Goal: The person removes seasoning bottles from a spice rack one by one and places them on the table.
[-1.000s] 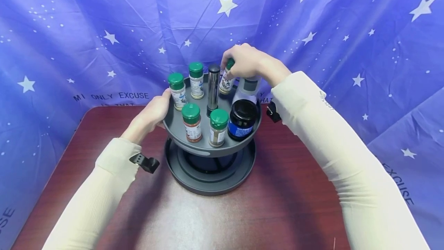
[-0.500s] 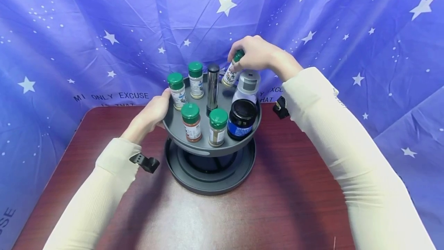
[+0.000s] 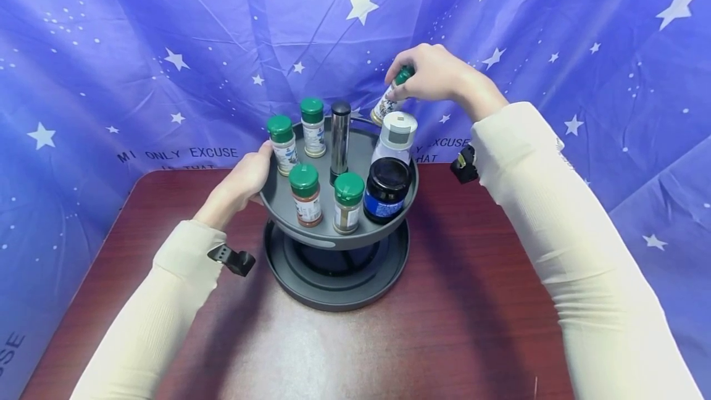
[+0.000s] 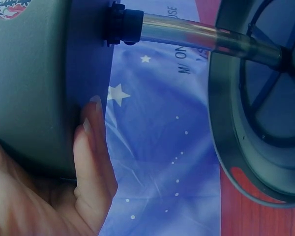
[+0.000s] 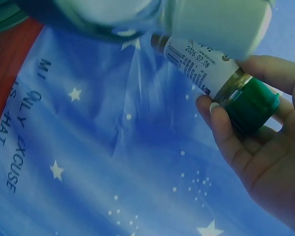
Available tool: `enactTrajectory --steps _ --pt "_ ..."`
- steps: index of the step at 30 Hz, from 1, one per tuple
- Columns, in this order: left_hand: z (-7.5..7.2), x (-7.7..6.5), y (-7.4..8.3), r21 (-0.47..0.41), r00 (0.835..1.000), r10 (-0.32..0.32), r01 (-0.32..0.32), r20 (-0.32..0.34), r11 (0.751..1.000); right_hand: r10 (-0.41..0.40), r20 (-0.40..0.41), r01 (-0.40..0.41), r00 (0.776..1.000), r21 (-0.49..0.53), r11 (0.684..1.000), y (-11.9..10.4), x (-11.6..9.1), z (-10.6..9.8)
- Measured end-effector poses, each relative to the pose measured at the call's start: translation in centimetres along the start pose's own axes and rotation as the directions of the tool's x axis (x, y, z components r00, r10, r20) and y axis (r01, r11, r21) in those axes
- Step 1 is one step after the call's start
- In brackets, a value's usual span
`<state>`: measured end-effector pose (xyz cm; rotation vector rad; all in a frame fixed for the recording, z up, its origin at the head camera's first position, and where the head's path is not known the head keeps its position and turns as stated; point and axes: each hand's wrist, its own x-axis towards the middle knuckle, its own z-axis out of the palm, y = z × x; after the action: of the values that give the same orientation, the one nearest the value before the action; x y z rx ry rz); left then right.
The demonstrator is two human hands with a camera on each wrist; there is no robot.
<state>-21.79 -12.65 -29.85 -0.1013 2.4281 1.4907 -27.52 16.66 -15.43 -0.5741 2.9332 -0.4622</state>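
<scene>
Creased blue curtain [image 3: 222, 66] is backing a glossy red-brown table [image 3: 311, 350]. Right hand [image 3: 430, 73] is pinching a spice jar [image 3: 385, 106] by its green cap [image 5: 250, 105]; the jar's long axis is slanting down-left from the grip, behind the white-capped bottle [image 3: 401, 127]. Left hand [image 3: 248, 175] is gripping the round, matte-grey tray [image 3: 360, 148].
</scene>
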Motion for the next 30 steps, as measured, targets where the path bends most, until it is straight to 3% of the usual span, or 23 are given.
enactTrajectory --steps 7,30 --pt "0.0 0.0 -0.2 0.007 1.0 -0.002 0.003 -0.006 1.0 0.039 -0.026 -0.04 0.999 -0.034 0.999 1.5 0.0 -0.3" --pt "0.0 0.1 0.0 -0.006 1.0 -0.015 0.015 -0.01 1.0 0.125 0.041 -0.121 0.991 -0.077 0.99 5.4 0.0 0.0"
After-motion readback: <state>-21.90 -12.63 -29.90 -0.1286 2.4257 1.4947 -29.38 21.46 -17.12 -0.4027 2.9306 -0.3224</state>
